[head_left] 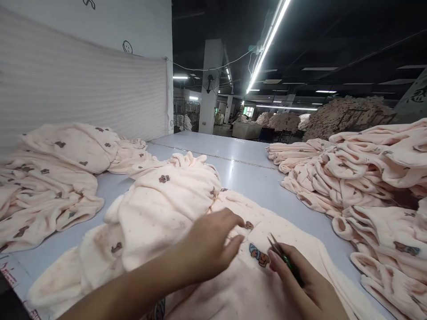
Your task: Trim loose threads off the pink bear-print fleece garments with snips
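grey surface (253, 178) carries a pink garment (160, 209); left grip (210, 249) rests released on it, right grip (303, 284) grasps green snips (282, 254); red edge print (8, 273) unreadable.

Garment (187, 195) on table (247, 178), fabric pile (50, 186) left, stacked garments (367, 178) right, pillar (211, 84) behind

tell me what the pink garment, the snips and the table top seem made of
Pink garment: likely fleece or plush knit, matt and fuzzy, folding in thick soft rolls. Snips in the right hand: thin grey blades, probably metal; the green part may be plastic. Table top: hard, smooth, pale grey, perhaps laminate or painted board; it mirrors the ceiling light.
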The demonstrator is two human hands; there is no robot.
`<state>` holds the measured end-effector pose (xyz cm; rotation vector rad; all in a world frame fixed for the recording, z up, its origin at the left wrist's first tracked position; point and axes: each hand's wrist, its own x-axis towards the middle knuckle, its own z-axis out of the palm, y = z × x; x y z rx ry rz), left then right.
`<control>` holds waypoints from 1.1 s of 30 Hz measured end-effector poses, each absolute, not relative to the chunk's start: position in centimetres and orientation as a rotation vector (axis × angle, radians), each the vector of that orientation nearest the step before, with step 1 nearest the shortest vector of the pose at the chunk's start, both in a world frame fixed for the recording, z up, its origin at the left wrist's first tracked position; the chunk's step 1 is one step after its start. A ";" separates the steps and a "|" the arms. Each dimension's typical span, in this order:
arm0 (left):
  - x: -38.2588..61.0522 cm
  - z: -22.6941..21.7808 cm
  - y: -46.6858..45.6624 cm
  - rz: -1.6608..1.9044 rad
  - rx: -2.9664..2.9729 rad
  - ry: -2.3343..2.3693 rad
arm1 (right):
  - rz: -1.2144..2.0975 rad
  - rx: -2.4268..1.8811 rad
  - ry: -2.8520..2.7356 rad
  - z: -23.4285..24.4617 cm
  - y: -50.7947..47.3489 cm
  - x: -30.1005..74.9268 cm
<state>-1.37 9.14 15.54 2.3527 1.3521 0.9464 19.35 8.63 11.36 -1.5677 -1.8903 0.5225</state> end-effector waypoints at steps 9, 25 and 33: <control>0.7 8.4 14.4 0.844 1.987 1.318 | 0.418 -1.850 -2.220 8.8 11.6 18.3; 0.5 6.8 14.7 0.988 1.635 1.151 | 0.206 -1.932 -2.242 8.7 11.2 17.4; 0.0 6.6 14.4 1.095 1.712 1.023 | 0.279 -1.735 -2.060 8.1 10.4 18.8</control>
